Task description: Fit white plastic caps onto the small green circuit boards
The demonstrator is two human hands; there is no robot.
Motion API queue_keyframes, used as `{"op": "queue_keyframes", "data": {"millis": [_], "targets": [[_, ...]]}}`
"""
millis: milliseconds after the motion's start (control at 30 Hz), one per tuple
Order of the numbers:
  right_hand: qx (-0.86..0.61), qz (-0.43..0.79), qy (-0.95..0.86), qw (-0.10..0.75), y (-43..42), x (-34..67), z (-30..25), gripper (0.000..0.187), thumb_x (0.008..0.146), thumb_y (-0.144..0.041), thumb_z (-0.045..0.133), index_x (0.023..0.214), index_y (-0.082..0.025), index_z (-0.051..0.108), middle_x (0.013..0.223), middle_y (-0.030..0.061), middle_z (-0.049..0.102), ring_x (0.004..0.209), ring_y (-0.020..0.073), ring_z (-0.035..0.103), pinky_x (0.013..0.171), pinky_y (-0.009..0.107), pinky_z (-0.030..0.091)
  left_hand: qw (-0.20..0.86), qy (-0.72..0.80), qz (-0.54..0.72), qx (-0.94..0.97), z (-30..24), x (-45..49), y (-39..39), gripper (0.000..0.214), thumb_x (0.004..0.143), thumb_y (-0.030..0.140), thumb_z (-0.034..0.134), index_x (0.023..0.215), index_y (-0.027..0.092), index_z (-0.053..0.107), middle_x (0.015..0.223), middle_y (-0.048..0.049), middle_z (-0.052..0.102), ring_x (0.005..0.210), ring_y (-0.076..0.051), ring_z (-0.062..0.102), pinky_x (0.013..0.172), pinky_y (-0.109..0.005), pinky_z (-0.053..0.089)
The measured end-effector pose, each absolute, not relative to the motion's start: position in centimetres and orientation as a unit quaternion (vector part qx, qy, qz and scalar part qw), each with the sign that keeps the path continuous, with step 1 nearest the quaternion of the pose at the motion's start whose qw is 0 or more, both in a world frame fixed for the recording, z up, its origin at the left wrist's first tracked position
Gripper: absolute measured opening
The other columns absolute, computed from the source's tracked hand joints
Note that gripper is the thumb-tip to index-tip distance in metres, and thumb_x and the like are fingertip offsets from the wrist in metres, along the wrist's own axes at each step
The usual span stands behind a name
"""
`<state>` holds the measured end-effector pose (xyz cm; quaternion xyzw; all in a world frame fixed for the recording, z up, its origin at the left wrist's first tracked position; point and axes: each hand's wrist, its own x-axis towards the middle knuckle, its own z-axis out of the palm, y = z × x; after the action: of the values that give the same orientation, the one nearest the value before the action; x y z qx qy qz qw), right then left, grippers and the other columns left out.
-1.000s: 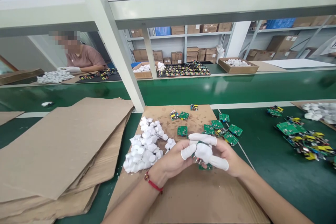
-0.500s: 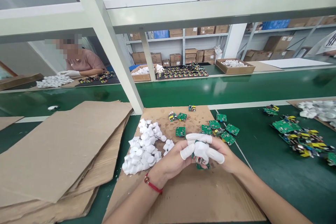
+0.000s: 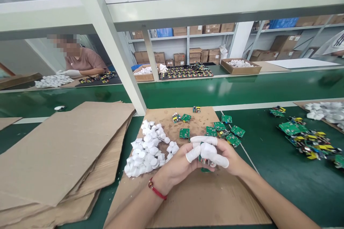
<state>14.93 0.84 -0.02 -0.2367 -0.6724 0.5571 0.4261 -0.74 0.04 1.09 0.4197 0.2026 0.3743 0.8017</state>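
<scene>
My left hand [image 3: 174, 164], with a red cord bracelet [image 3: 157, 193] on its wrist, and my right hand [image 3: 228, 157] meet over a cardboard sheet [image 3: 199, 200]. Both hands grip a green circuit board [image 3: 205, 159], which is mostly hidden by my fingers. White finger cots cover several fingers. A heap of white foam-like pieces [image 3: 146, 152] lies just left of my left hand. Loose green circuit boards [image 3: 184, 133] lie on the cardboard beyond my fingertips, and more [image 3: 238, 131] sit near my right hand.
A stack of cardboard sheets [image 3: 61, 150] lies to the left on the green workbench [image 3: 268, 175]. To the right are a pile of populated boards [image 3: 306, 139] and white pieces [image 3: 322, 111]. A white frame post [image 3: 113, 50] rises ahead. Across the bench, a co-worker [image 3: 83, 61] works with gloved hands.
My hands stay together on the board, which is now more covered by my fingers. The view has shifted slightly, and the co-worker's gloved hand has moved left toward the white pile.
</scene>
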Motion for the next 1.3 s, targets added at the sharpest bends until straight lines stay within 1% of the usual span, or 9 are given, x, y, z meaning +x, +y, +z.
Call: {"op": "queue_keyframes", "data": {"millis": [133,267,367,533,700,867,967,1067,1300], "targets": [[-0.226,0.550,-0.685,0.421,1.0,15.3,-0.1,0.047,0.073,-0.041,0.065,0.114,-0.020,0.057,0.105,0.0113,0.060,0.085,0.0210,0.058,0.059,0.025,0.050,0.814,0.180,0.390,0.390,0.8,-0.5,-0.1,0.031,0.074,0.041,0.061,0.081,0.011,0.066,0.074,-0.0085,0.064,0.069,-0.018,0.060,0.067,-0.033,0.051],[-0.210,0.574,-0.674,0.416,0.9,15.3,0.2,0.041,0.073,-0.037,0.067,0.110,-0.021,0.060,0.086,0.0059,0.063,0.067,0.0148,0.057,0.057,0.025,0.049,0.820,0.173,0.386,0.386,0.9,-0.6,-0.1,0.027,0.074,0.038,0.063,0.073,0.011,0.066,0.065,-0.0054,0.061,0.066,-0.016,0.059,0.066,-0.030,0.051],[-0.187,0.637,-0.630,0.402,0.8,15.1,0.4,0.051,0.071,-0.035,0.071,0.117,-0.022,0.056,0.077,0.0018,0.060,0.053,0.0095,0.051,0.051,0.022,0.047,0.820,0.179,0.387,0.381,1.1,-0.9,0.1,0.026,0.072,0.036,0.065,0.068,0.011,0.064,0.064,-0.0039,0.059,0.063,-0.014,0.058,0.062,-0.027,0.050],[-0.133,0.700,-0.574,0.404,0.8,15.0,0.0,0.086,0.059,-0.028,0.081,0.131,-0.037,0.035,0.113,0.0048,0.050,0.067,0.0107,0.056,0.061,0.027,0.051,0.824,0.204,0.369,0.377,1.2,-1.2,0.7,0.035,0.079,0.045,0.052,0.079,0.011,0.062,0.064,-0.0054,0.058,0.057,-0.012,0.055,0.052,-0.024,0.047],[-0.152,0.653,-0.620,0.408,0.9,14.8,-0.7,0.060,0.072,-0.017,0.071,0.125,-0.030,0.046,0.092,0.0021,0.056,0.071,0.0143,0.062,0.066,0.029,0.054,0.784,0.294,0.374,0.398,1.0,-0.9,0.4,0.041,0.077,0.053,0.051,0.080,0.012,0.058,0.062,-0.0005,0.051,0.053,-0.011,0.050,0.046,-0.023,0.045],[-0.206,0.511,-0.708,0.441,0.8,14.7,-0.6,0.049,0.070,-0.024,0.072,0.116,-0.029,0.055,0.101,0.0059,0.062,0.079,0.0191,0.064,0.072,0.032,0.053,0.697,0.358,0.372,0.497,1.2,-0.8,-0.3,0.054,0.080,0.063,0.030,0.081,0.014,0.054,0.059,0.0014,0.048,0.049,-0.009,0.042,0.042,-0.020,0.035],[-0.217,0.394,-0.770,0.451,0.9,14.8,-0.4,0.049,0.066,-0.028,0.076,0.111,-0.026,0.059,0.110,0.0100,0.061,0.099,0.0254,0.058,0.086,0.038,0.047,0.638,0.352,0.345,0.592,1.6,-0.7,-0.6,0.044,0.079,0.055,0.042,0.061,0.015,0.047,0.053,0.0039,0.041,0.047,-0.006,0.036,0.044,-0.020,0.028],[-0.192,0.375,-0.785,0.454,1.1,14.9,-0.3,0.049,0.065,-0.031,0.076,0.111,-0.026,0.059,0.114,0.0117,0.060,0.105,0.0259,0.056,0.088,0.039,0.045,0.595,0.330,0.349,0.644,1.7,-0.5,-0.6,0.032,0.073,0.038,0.057,0.056,0.015,0.043,0.057,0.0047,0.039,0.055,-0.006,0.035,0.052,-0.020,0.031],[-0.231,0.421,-0.781,0.400,0.3,14.8,-0.1,0.057,0.071,-0.033,0.072,0.123,-0.024,0.051,0.122,0.0127,0.055,0.106,0.0243,0.055,0.080,0.032,0.050,0.601,0.314,0.346,0.648,1.3,-0.6,-0.5,0.025,0.077,0.032,0.054,0.060,0.015,0.047,0.060,0.0043,0.042,0.056,-0.007,0.036,0.052,-0.020,0.031]]}}
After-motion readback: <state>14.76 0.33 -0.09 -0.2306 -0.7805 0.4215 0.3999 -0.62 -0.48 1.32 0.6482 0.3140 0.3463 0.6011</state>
